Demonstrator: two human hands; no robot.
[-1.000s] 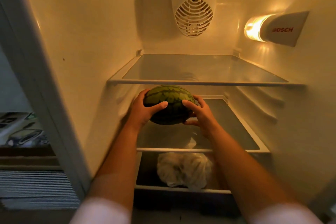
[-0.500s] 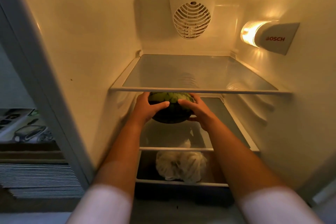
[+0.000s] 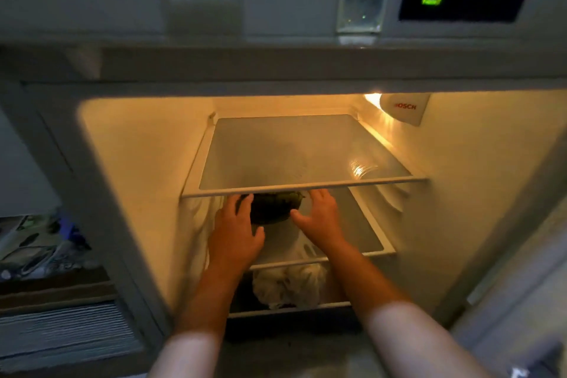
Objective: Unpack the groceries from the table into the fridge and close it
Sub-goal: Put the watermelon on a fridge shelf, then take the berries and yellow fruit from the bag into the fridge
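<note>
Watermelon (image 3: 273, 207) resting on the fridge's middle shelf (image 3: 352, 224), half hidden under the upper shelf (image 3: 306, 184), with left hand (image 3: 236, 236) at 9 o'clock and right hand (image 3: 319, 218) at 3 o'clock, fingers spread and loose beside it, apparently guarding against rolling.

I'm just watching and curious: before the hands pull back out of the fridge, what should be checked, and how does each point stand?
1. Watermelon sits on the middle shelf: ok.
2. Left hand has let go: ok, fingers spread, though they may touch the rind.
3. Right hand has let go: ok, fingers relaxed beside it.
4. Watermelon steady, not rolling: cannot tell.
5. Top shelf clears the fruit: ok.
6. White bag below undisturbed: cannot tell.
</note>
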